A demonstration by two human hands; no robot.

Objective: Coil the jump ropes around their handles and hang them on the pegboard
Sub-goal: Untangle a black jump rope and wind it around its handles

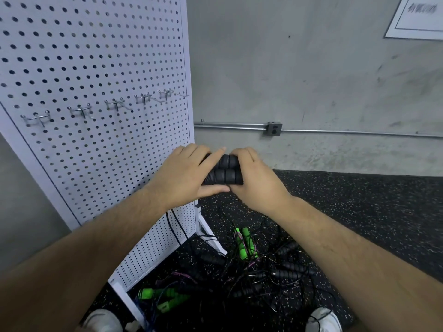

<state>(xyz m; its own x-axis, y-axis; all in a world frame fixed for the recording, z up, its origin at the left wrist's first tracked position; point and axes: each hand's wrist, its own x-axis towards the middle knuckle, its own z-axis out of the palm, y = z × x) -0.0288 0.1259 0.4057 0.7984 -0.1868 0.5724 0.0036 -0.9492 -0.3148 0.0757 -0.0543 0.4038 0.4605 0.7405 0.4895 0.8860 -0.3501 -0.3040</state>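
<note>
Two black ribbed jump-rope handles [224, 172] lie side by side, held up at chest height between both hands. My left hand [184, 174] grips their left end, thumb under and fingers over. My right hand [254, 180] grips the right end. A thin black rope [176, 227] hangs from below my left wrist to the floor. The white pegboard [96, 97] stands at the left with a row of several bare metal hooks [80, 111].
On the speckled black floor mat [359, 212] lies a tangled pile of ropes: black handles [290, 271] and green handles [247, 243], more green ones [163, 298] by the pegboard foot. My white shoes [323, 319] flank the pile. A concrete wall with a conduit [273, 128] stands behind.
</note>
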